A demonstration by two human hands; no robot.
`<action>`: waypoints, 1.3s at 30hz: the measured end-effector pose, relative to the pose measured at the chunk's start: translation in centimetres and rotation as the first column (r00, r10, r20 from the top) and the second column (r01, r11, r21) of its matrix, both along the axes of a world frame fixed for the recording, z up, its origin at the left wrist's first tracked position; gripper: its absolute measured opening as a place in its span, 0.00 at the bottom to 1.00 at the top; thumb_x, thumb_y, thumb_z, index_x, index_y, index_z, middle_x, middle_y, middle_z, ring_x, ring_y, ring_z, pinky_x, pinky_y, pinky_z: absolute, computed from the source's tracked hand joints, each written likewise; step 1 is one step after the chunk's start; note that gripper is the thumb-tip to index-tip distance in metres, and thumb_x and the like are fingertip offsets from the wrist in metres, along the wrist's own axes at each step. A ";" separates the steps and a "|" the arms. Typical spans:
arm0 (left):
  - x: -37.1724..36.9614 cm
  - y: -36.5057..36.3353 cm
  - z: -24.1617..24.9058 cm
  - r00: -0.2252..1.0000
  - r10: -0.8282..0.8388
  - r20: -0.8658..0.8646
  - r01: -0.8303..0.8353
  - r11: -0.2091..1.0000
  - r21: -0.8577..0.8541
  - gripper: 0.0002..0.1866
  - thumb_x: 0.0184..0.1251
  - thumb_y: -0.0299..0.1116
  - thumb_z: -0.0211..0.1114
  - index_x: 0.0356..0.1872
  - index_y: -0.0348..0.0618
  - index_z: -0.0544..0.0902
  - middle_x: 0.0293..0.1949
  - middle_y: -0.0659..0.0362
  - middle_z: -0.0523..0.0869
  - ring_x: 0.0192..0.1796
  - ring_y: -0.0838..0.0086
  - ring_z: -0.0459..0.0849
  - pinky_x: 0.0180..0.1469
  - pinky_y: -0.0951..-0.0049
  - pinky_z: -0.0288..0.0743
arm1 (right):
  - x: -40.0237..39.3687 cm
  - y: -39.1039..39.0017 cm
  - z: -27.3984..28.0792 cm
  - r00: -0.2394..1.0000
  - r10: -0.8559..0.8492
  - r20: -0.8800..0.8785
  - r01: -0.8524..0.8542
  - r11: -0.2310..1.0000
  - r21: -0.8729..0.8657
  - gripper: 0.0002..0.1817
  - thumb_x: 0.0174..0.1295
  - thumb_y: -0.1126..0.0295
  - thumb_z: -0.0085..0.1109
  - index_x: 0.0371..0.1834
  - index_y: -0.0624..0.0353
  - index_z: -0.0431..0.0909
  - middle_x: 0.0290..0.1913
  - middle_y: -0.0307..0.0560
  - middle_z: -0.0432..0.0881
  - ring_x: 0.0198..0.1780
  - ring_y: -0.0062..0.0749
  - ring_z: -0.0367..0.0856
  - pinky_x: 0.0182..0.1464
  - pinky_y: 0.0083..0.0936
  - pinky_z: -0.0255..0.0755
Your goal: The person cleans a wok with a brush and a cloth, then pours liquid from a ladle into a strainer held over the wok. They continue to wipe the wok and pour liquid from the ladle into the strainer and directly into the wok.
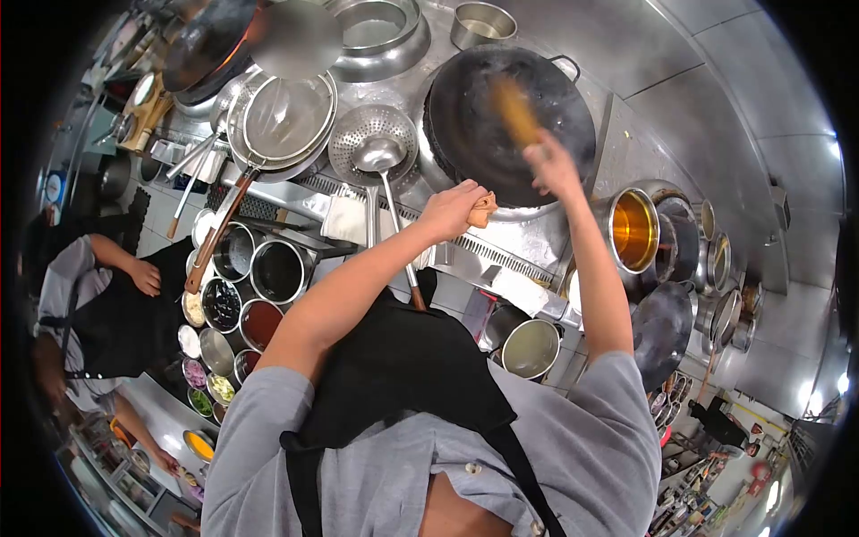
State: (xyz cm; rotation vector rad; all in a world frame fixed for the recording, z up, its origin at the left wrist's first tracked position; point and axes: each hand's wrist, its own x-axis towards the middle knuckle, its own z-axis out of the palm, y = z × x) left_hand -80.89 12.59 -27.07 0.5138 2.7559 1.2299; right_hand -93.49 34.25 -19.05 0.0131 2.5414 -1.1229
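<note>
A large black wok (pixel 474 134) sits on the steel range, with a wet-looking, steaming inside. My right hand (pixel 552 166) is closed around the lower end of a tan brush (pixel 516 112), which is blurred by motion over the wok. At the wok's near left edge, my left hand (pixel 455 211) grips a folded tan cloth (pixel 482 210). A perforated skimmer (pixel 349 134) lies left of the wok, and a steel ladle (pixel 379 154) rests on it with its long handle pointing toward me.
Strainers (pixel 284 121) and a second wok (pixel 201 49) stand at left. Ingredient pots (pixel 277 271) are at lower left, near a co-worker (pixel 116 304). On the right stand an oil pot (pixel 633 231) and another wok (pixel 664 331). A pot of liquid (pixel 530 349) is close to my body.
</note>
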 end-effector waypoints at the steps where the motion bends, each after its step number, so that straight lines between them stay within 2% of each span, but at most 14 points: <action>1: -0.3 0.1 0.3 1.000 0.014 0.006 -0.014 1.000 -0.025 0.22 0.58 0.25 0.69 0.55 0.50 0.76 0.53 0.59 0.79 0.59 0.57 0.83 0.53 0.54 0.81 | -0.5 0.7 -0.4 0.954 0.169 0.248 -0.140 0.981 -0.132 0.40 0.66 0.54 0.67 0.80 0.52 0.64 0.49 0.55 0.88 0.33 0.37 0.89 0.33 0.34 0.83; 3: 0.1 0.4 0.8 0.999 0.037 0.035 -0.034 0.996 -0.079 0.22 0.58 0.25 0.69 0.54 0.49 0.77 0.53 0.59 0.80 0.59 0.57 0.83 0.54 0.54 0.81 | -2.8 5.0 -5.8 0.890 0.270 0.368 -0.158 0.939 -0.307 0.42 0.64 0.56 0.68 0.81 0.51 0.63 0.52 0.51 0.88 0.32 0.34 0.89 0.29 0.32 0.82; 4: 0.6 0.7 0.5 0.999 0.032 0.022 -0.031 0.997 -0.070 0.22 0.58 0.25 0.69 0.54 0.49 0.77 0.53 0.59 0.80 0.59 0.58 0.82 0.54 0.54 0.81 | -4.1 6.7 -4.0 0.925 0.043 0.378 -0.049 0.999 0.004 0.37 0.66 0.55 0.66 0.78 0.52 0.67 0.53 0.55 0.88 0.34 0.41 0.90 0.30 0.34 0.84; 6: 0.1 0.8 0.1 0.999 0.039 -0.028 -0.041 0.998 -0.055 0.22 0.58 0.25 0.70 0.54 0.50 0.77 0.53 0.59 0.80 0.59 0.58 0.82 0.54 0.55 0.80 | -7.7 9.9 -8.9 0.908 -0.105 -0.407 0.341 0.748 0.570 0.32 0.68 0.54 0.63 0.73 0.52 0.70 0.53 0.59 0.87 0.34 0.48 0.90 0.30 0.37 0.84; 9: 0.5 1.4 0.6 0.997 0.077 -0.024 -0.079 0.995 -0.067 0.21 0.59 0.26 0.70 0.54 0.49 0.77 0.53 0.59 0.80 0.60 0.58 0.82 0.55 0.56 0.80 | -4.2 4.2 -2.3 0.931 -0.204 -0.304 0.268 0.945 0.187 0.30 0.69 0.53 0.62 0.70 0.52 0.71 0.51 0.61 0.87 0.33 0.52 0.90 0.28 0.39 0.84; 12: 0.4 2.2 1.3 0.994 0.110 0.001 -0.109 0.989 -0.101 0.21 0.58 0.25 0.70 0.54 0.49 0.77 0.53 0.59 0.80 0.60 0.58 0.82 0.55 0.56 0.80 | -0.2 2.1 -1.7 0.916 0.367 0.159 -0.340 0.924 -0.176 0.33 0.69 0.53 0.62 0.75 0.49 0.69 0.44 0.48 0.89 0.26 0.38 0.85 0.22 0.31 0.78; 15: 1.0 2.4 0.6 0.994 0.111 -0.004 -0.111 0.987 -0.117 0.21 0.58 0.25 0.70 0.54 0.49 0.77 0.53 0.58 0.80 0.60 0.57 0.82 0.55 0.55 0.80 | -6.3 5.9 -4.7 0.904 0.184 0.386 -0.195 0.981 -0.012 0.33 0.66 0.53 0.64 0.74 0.46 0.70 0.45 0.47 0.87 0.25 0.37 0.84 0.21 0.30 0.77; 18: 0.8 2.6 0.4 0.993 0.121 -0.012 -0.121 0.986 -0.114 0.23 0.57 0.27 0.71 0.54 0.50 0.77 0.54 0.58 0.79 0.59 0.56 0.82 0.55 0.55 0.80 | -6.8 3.4 -8.6 0.835 -0.057 -0.548 0.384 0.772 0.506 0.29 0.64 0.54 0.62 0.65 0.56 0.73 0.50 0.57 0.86 0.40 0.53 0.90 0.35 0.43 0.85; 20: 0.6 2.9 0.4 0.991 0.137 0.004 -0.136 0.984 -0.115 0.24 0.57 0.28 0.72 0.56 0.50 0.77 0.56 0.58 0.79 0.60 0.56 0.82 0.55 0.57 0.79 | -4.7 0.2 -4.6 0.956 0.280 0.087 -0.293 0.925 0.243 0.33 0.66 0.53 0.62 0.68 0.60 0.67 0.56 0.64 0.82 0.52 0.53 0.88 0.53 0.45 0.83; 22: 0.1 3.0 0.6 0.989 0.149 -0.015 -0.150 0.980 -0.134 0.25 0.56 0.28 0.73 0.57 0.51 0.77 0.56 0.58 0.79 0.60 0.56 0.82 0.57 0.57 0.79 | -1.9 -1.8 -4.6 0.845 0.512 0.155 -0.482 0.855 -0.192 0.29 0.68 0.55 0.60 0.68 0.54 0.68 0.47 0.55 0.82 0.38 0.46 0.84 0.36 0.40 0.80; 26: 0.6 3.0 0.5 0.989 0.138 -0.061 -0.148 0.968 -0.203 0.28 0.56 0.26 0.72 0.61 0.48 0.75 0.65 0.56 0.78 0.69 0.56 0.77 0.62 0.58 0.78 | -10.9 0.3 -14.4 0.941 -0.325 0.091 0.333 0.855 -0.396 0.23 0.68 0.56 0.58 0.61 0.56 0.71 0.40 0.52 0.83 0.26 0.42 0.85 0.22 0.38 0.81; 28: 1.6 3.2 0.9 0.980 0.150 -0.130 -0.174 0.964 -0.199 0.30 0.57 0.26 0.71 0.63 0.47 0.75 0.67 0.55 0.78 0.71 0.57 0.75 0.63 0.58 0.78 | -7.1 -1.7 -9.9 0.861 -0.471 -0.195 0.465 0.882 -0.077 0.21 0.67 0.56 0.58 0.56 0.57 0.71 0.36 0.51 0.83 0.22 0.40 0.83 0.23 0.36 0.82; 33: 9.3 3.7 6.2 0.935 0.337 0.109 -0.340 0.940 0.007 0.30 0.61 0.29 0.72 0.65 0.43 0.74 0.59 0.50 0.84 0.59 0.55 0.85 0.61 0.62 0.78 | -3.0 6.7 -7.9 0.814 0.580 0.008 -0.578 0.813 -0.072 0.36 0.66 0.54 0.64 0.75 0.58 0.70 0.48 0.57 0.87 0.40 0.45 0.88 0.40 0.39 0.82; 39: 23.8 -1.0 8.5 0.789 0.448 0.420 -0.588 0.748 0.307 0.27 0.61 0.30 0.77 0.61 0.40 0.78 0.53 0.59 0.85 0.54 0.75 0.83 0.60 0.71 0.76 | -2.7 7.1 -2.1 0.867 -0.032 -0.497 0.307 0.820 0.482 0.28 0.69 0.52 0.58 0.68 0.56 0.75 0.64 0.66 0.80 0.59 0.60 0.84 0.60 0.54 0.77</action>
